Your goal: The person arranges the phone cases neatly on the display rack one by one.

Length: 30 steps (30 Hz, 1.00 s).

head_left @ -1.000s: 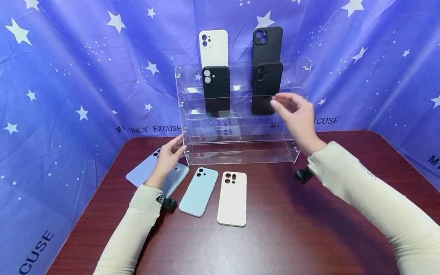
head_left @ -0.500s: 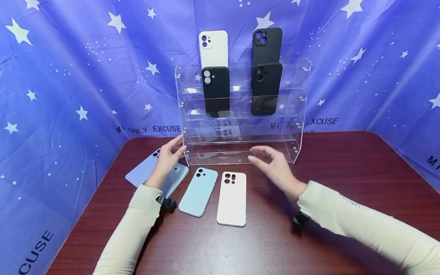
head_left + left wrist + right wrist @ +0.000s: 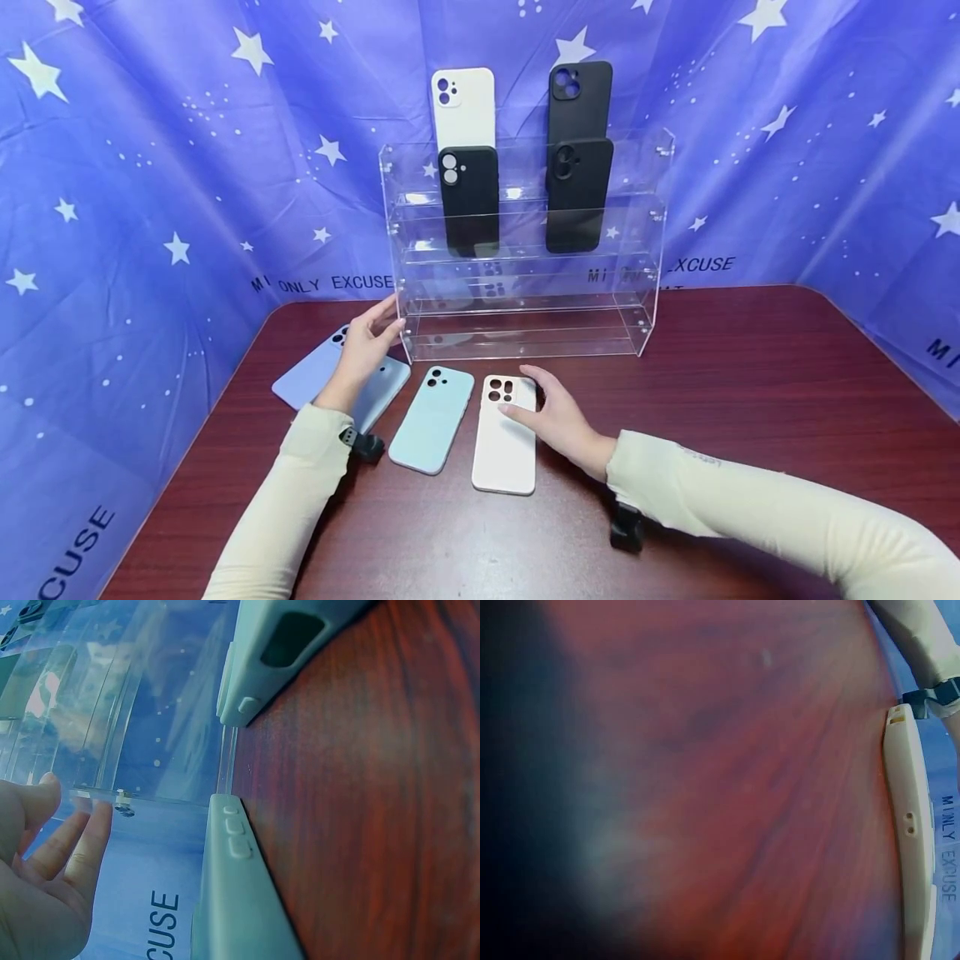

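My left hand (image 3: 363,350) grips the left side edge of a clear acrylic display stand (image 3: 522,343), thumb in front; the left wrist view shows this hand (image 3: 52,877) with the thumb and fingers at the panel. Over the upper right of a cream phone case (image 3: 504,458) is my right hand (image 3: 561,417), fingers spread apart from the thumb, which lies above the case's face. Contact there cannot be told. That case lies flat on the table, camera cutouts away from me. In the right wrist view the case (image 3: 909,817) appears at the right edge, fingers unseen.
A light blue case (image 3: 432,421) lies left of the cream one. A lavender case (image 3: 311,379) and a blue case (image 3: 386,392) lie partly under my left arm. The stand's upper tiers bear a white case (image 3: 465,108) and several black cases (image 3: 471,208).
My right hand has come down from beside the lower right black case on the stand, moving left and toward me to the cream case. My left hand stays at the stand's edge.
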### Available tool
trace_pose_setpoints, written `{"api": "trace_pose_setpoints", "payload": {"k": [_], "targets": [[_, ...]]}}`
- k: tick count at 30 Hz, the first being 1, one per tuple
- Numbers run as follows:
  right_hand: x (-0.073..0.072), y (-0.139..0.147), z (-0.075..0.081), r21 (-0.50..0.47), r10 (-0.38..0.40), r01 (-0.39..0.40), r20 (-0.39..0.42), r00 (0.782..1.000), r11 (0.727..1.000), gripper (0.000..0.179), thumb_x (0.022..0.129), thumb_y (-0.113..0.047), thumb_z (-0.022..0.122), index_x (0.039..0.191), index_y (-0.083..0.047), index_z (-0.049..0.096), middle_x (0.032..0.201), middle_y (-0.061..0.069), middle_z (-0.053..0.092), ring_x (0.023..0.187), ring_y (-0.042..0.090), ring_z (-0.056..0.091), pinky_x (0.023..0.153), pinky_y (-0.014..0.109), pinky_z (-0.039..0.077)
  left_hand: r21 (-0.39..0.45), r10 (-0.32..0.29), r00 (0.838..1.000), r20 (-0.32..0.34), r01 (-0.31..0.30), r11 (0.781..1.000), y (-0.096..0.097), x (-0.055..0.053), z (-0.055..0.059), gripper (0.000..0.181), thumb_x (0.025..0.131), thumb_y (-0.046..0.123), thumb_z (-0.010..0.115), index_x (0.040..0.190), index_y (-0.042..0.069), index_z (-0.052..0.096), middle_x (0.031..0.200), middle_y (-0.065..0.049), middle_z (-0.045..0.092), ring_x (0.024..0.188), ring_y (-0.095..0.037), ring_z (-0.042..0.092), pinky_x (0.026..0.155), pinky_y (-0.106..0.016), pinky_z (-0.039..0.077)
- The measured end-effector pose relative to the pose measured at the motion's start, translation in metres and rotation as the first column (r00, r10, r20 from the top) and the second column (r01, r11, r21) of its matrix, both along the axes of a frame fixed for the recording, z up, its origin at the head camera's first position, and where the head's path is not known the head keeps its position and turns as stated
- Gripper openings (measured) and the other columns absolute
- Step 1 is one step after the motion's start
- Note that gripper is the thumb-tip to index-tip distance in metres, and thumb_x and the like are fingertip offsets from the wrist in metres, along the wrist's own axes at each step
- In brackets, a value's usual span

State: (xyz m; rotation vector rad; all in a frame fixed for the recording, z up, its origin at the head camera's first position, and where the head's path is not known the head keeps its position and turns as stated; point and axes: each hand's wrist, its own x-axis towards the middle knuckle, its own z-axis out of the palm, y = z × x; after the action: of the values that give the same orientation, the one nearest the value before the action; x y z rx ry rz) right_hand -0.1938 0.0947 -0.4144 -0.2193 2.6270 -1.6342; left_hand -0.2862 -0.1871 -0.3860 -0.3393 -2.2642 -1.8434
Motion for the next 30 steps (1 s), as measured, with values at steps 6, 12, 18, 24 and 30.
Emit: {"api": "trace_pose_setpoints", "payload": {"k": [6,12,18,24,30], "targets": [[-0.002,-0.013,-0.005,0.099,0.006,-0.004,-0.018,1.000,0.995,0.084,0.076,-0.027,0.078,0.142,0.002,0.035,0.148,0.019,0.033,0.136,0.035,0.028,0.113,0.049,0.028,-0.003,-0.017,1.000,0.009,0.017,1.000,0.000,-0.001,-0.003,0.047,0.093,-0.003,0.053,0.139,-0.001,0.042,0.131,-0.026,0.052,0.112,-0.044,0.053,0.084,-0.034,0.056],[-0.003,-0.021,-0.007,0.190,0.031,-0.022,-0.043,0.999,0.982,0.099,0.069,-0.034,0.083,0.142,0.008,0.031,0.150,0.024,0.025,0.139,0.038,0.018,0.116,0.051,0.021,-0.001,-0.002,1.000,-0.001,0.002,1.000,0.000,-0.001,-0.002,0.047,0.093,-0.003,0.054,0.139,0.000,0.043,0.131,-0.024,0.052,0.111,-0.043,0.054,0.083,-0.034,0.057],[-0.003,-0.023,-0.007,0.246,0.033,-0.027,-0.018,0.999,0.969,0.109,0.064,-0.037,0.086,0.143,0.009,0.027,0.152,0.025,0.021,0.141,0.037,0.013,0.117,0.050,0.019,-0.013,-0.010,1.000,-0.001,0.010,1.000,0.000,-0.001,0.000,0.048,0.092,-0.003,0.054,0.139,-0.002,0.042,0.131,-0.025,0.052,0.110,-0.041,0.055,0.082,-0.032,0.057],[-0.004,-0.023,-0.003,0.292,0.075,-0.057,-0.051,0.996,0.955,0.109,0.063,-0.036,0.087,0.142,0.010,0.028,0.148,0.026,0.027,0.138,0.038,0.019,0.115,0.049,0.023,-0.005,-0.010,1.000,0.001,0.010,1.000,-0.001,-0.003,-0.001,0.047,0.093,-0.002,0.054,0.139,-0.001,0.043,0.131,-0.024,0.052,0.111,-0.039,0.055,0.081,-0.030,0.057],[-0.006,-0.025,0.001,0.357,0.090,-0.068,-0.047,0.995,0.932,0.108,0.064,-0.037,0.086,0.144,0.007,0.028,0.143,0.024,0.033,0.133,0.036,0.026,0.111,0.047,0.032,-0.011,-0.009,1.000,0.008,0.010,1.000,-0.003,-0.002,-0.002,0.048,0.093,-0.001,0.054,0.139,0.001,0.043,0.130,-0.026,0.053,0.109,-0.037,0.056,0.082,-0.029,0.057]]}}
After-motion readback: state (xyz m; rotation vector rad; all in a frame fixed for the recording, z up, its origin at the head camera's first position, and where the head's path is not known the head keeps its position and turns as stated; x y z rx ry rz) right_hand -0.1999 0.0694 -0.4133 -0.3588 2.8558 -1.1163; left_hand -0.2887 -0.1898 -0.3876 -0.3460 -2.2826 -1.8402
